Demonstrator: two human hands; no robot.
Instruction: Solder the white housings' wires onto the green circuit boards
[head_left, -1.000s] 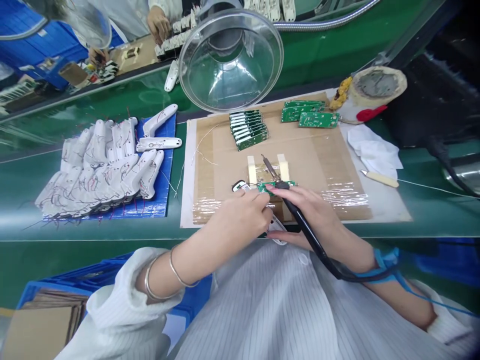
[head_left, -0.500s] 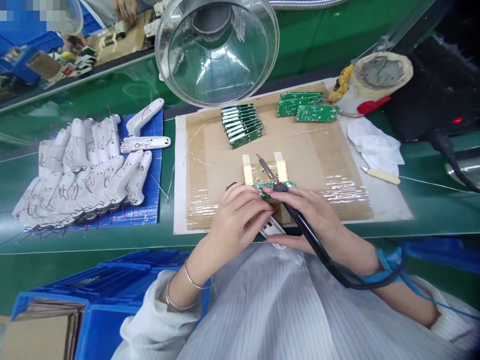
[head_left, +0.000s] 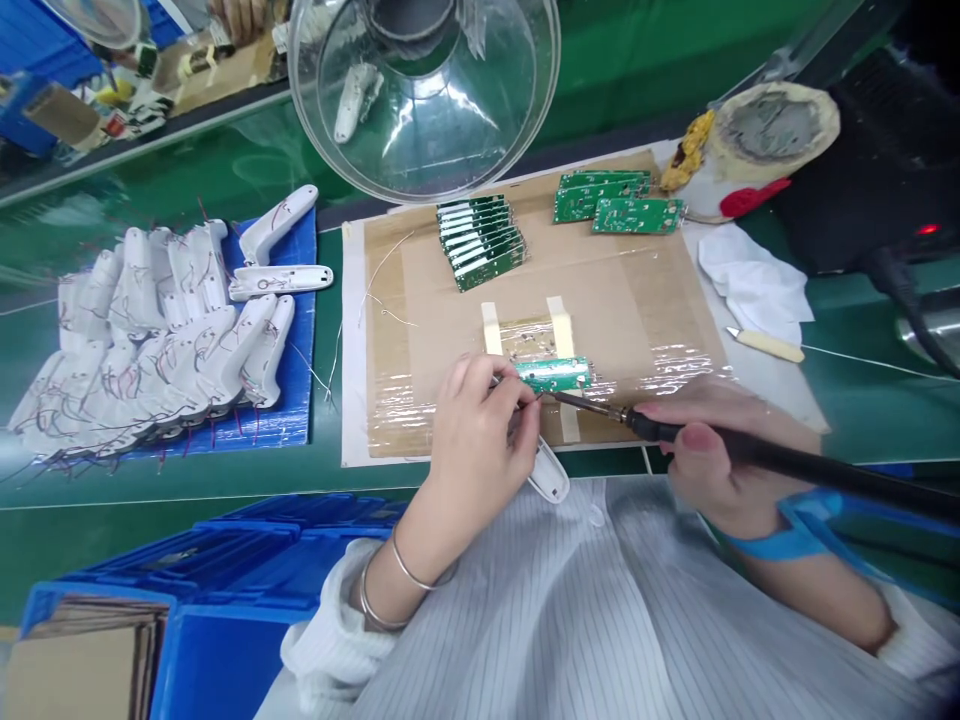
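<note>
My right hand [head_left: 731,450] grips a soldering iron [head_left: 720,432], its tip pointing left to the near edge of a green circuit board [head_left: 555,374]. The board lies on a taped-down holder [head_left: 525,337] with two pale strips. My left hand [head_left: 480,420] is closed in a pinch at the board's near left edge, beside the iron's tip. A thin dark bit shows at its fingertips, too small to name. Partly under that hand, a white plastic housing [head_left: 551,478] sticks out toward me.
White housings with wires [head_left: 172,360] crowd a blue sheet on the left. Stacked circuit boards [head_left: 484,243] and more green boards [head_left: 637,215] lie at the back. A clear fume hood [head_left: 424,150] hangs above. On the right are a white cloth [head_left: 754,280] and a pale-handled tool [head_left: 769,346].
My right hand has drawn back to the right and turned the iron, so its tip now meets the board's near edge. The board now lies flatter, more of it uncovered.
</note>
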